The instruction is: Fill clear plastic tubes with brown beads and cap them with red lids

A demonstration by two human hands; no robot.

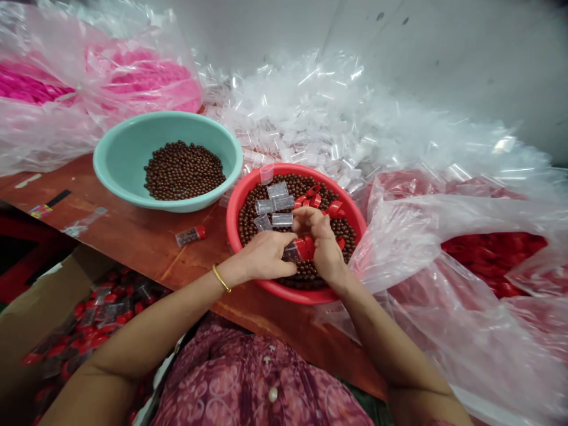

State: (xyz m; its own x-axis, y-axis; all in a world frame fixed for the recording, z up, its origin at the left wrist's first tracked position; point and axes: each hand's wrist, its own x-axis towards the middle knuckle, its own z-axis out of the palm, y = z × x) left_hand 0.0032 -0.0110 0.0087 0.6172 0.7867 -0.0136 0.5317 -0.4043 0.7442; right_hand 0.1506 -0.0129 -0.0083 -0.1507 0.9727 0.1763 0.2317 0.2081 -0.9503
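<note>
My left hand (264, 255) is closed round a small clear plastic tube (291, 251) with dark beads inside, held over a red basin (235, 228). A red cap (306, 248) sits at the tube's right end, against the curled fingers of my right hand (326, 245); part of that grip is hidden. Brown round beads (252, 225) fill the basin. On top of them lie several clear empty tubes (275, 205) and several loose red caps (336, 208), just beyond my hands.
Left of the basin stands a turquoise basin (110, 157) of brown beads. A capped tube (190, 235) lies on the table (146, 236). Below left, a carton (57, 284) holds capped tubes. Clear tubes (310, 112) are heaped behind; bags of red (492, 254) and pink pieces (142, 77) flank them.
</note>
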